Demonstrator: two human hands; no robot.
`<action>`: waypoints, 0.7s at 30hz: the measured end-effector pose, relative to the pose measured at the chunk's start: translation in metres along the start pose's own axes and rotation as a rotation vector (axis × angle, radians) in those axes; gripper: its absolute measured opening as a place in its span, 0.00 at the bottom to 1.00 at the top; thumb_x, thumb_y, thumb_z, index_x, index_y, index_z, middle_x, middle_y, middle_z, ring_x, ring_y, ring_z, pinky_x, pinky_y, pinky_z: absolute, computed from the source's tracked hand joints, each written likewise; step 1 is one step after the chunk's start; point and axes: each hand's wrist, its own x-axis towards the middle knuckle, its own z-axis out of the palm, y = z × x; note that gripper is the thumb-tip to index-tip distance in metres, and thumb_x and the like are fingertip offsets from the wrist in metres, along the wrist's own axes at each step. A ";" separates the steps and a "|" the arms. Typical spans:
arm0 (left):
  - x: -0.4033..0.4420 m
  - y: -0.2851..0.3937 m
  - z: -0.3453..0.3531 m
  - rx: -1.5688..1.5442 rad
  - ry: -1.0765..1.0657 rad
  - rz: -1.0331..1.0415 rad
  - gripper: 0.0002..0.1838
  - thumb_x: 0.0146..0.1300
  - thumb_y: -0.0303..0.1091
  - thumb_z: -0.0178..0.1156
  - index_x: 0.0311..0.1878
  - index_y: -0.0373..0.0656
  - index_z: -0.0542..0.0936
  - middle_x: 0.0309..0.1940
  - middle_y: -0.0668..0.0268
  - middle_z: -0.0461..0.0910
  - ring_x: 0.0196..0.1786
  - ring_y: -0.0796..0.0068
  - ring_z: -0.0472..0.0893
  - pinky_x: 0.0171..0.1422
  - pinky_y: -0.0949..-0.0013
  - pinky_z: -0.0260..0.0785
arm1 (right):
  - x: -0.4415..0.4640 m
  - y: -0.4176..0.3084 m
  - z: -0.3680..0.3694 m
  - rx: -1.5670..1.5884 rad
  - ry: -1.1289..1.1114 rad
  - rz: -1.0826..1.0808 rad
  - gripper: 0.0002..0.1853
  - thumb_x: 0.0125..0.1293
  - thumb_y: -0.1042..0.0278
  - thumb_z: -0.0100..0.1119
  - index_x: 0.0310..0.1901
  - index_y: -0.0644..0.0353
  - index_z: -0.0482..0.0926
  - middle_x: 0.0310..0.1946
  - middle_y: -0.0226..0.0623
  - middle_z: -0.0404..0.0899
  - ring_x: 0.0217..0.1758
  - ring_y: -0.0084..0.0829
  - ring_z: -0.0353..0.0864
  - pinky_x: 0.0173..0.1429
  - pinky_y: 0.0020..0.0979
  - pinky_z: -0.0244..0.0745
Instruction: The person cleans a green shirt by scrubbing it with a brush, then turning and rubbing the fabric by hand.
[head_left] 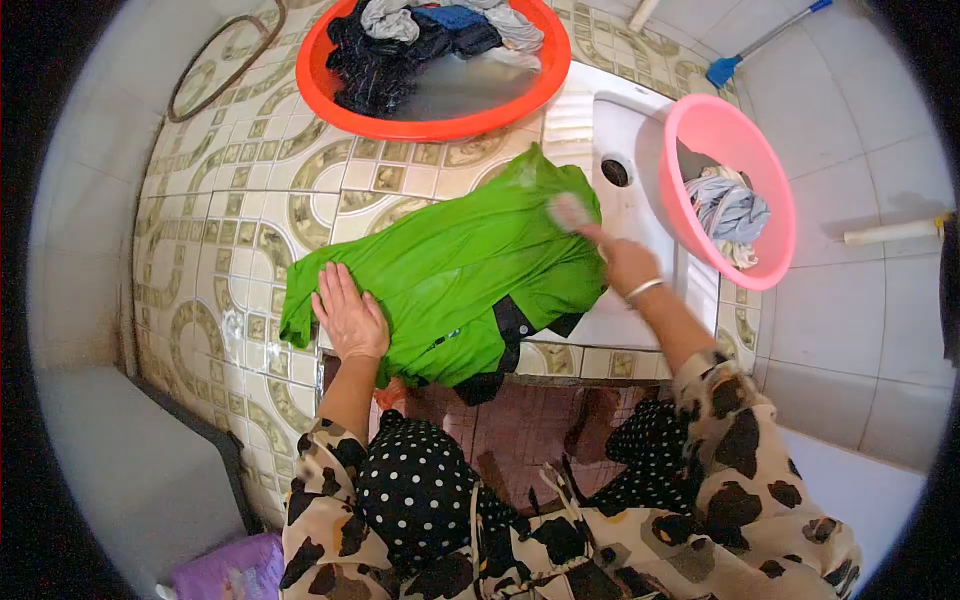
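Observation:
A bright green shirt (450,250) with black trim lies spread over the tiled ledge, its right part reaching onto the white squat toilet. My left hand (352,318) rests flat on the shirt's left end, fingers stretched out. In my right hand (632,268) is the handle of a scrubbing brush (568,213), blurred by motion. The brush head is over the upper right part of the shirt; its bristles are hidden. Black edging of the shirt hangs over the ledge's front edge.
An orange-red basin (430,128) holds dark and light clothes in cloudy water. The pink basin (685,210) with clothes is tilted over the squat toilet (650,310), near its drain hole. A hose (225,85), a blue-headed brush (722,70) and a grey box (130,450) stand around.

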 end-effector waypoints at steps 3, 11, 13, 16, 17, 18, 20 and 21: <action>-0.008 0.003 0.001 0.024 0.005 0.010 0.30 0.54 0.34 0.46 0.61 0.35 0.56 0.63 0.54 0.52 0.66 0.57 0.50 0.68 0.53 0.35 | -0.004 0.056 -0.002 -0.070 0.030 0.196 0.25 0.55 0.75 0.45 0.55 0.37 0.66 0.29 0.47 0.77 0.31 0.47 0.77 0.33 0.43 0.71; 0.106 0.131 -0.004 -0.571 -0.213 0.421 0.17 0.50 0.28 0.53 0.46 0.35 0.71 0.46 0.48 0.71 0.50 0.52 0.70 0.56 0.60 0.61 | 0.011 0.050 0.009 0.443 0.373 -0.033 0.19 0.58 0.75 0.46 0.53 0.54 0.70 0.31 0.42 0.79 0.29 0.38 0.78 0.33 0.32 0.71; 0.141 0.183 0.033 -0.618 -0.213 0.422 0.18 0.52 0.32 0.54 0.46 0.34 0.71 0.45 0.48 0.71 0.51 0.52 0.70 0.56 0.60 0.61 | 0.011 0.047 0.005 0.637 0.201 0.096 0.20 0.58 0.76 0.45 0.54 0.53 0.69 0.18 0.30 0.72 0.17 0.22 0.67 0.22 0.26 0.64; 0.159 0.235 0.065 -0.505 -0.309 0.228 0.18 0.52 0.34 0.55 0.46 0.36 0.71 0.44 0.49 0.73 0.49 0.52 0.71 0.55 0.59 0.63 | 0.013 0.047 -0.001 0.804 0.143 0.201 0.21 0.59 0.75 0.45 0.56 0.50 0.69 0.14 0.21 0.60 0.14 0.14 0.54 0.17 0.20 0.53; 0.163 0.243 0.064 -0.368 -0.404 0.092 0.18 0.52 0.34 0.55 0.46 0.38 0.72 0.43 0.49 0.74 0.48 0.51 0.72 0.55 0.59 0.63 | 0.017 0.048 0.001 0.792 0.144 0.188 0.21 0.59 0.75 0.45 0.56 0.50 0.69 0.14 0.21 0.60 0.14 0.14 0.54 0.17 0.20 0.53; 0.164 0.242 0.066 -0.377 -0.401 0.083 0.18 0.52 0.34 0.55 0.46 0.38 0.72 0.43 0.49 0.74 0.48 0.51 0.72 0.55 0.59 0.63 | 0.018 0.050 0.007 0.818 0.152 0.162 0.22 0.59 0.75 0.45 0.56 0.49 0.68 0.14 0.21 0.59 0.14 0.14 0.54 0.17 0.20 0.52; 0.165 0.233 0.057 -0.524 -0.332 0.211 0.15 0.51 0.34 0.56 0.43 0.39 0.73 0.38 0.53 0.76 0.42 0.57 0.76 0.48 0.62 0.67 | 0.017 0.050 0.007 0.860 0.160 0.138 0.22 0.60 0.74 0.44 0.57 0.48 0.67 0.13 0.20 0.58 0.13 0.14 0.53 0.16 0.19 0.51; 0.166 0.221 0.045 -0.507 -0.331 0.211 0.15 0.51 0.34 0.56 0.43 0.39 0.73 0.38 0.53 0.76 0.42 0.57 0.76 0.48 0.62 0.67 | 0.016 0.045 0.001 0.870 0.125 0.141 0.22 0.60 0.74 0.44 0.57 0.49 0.67 0.13 0.20 0.58 0.14 0.14 0.54 0.16 0.19 0.52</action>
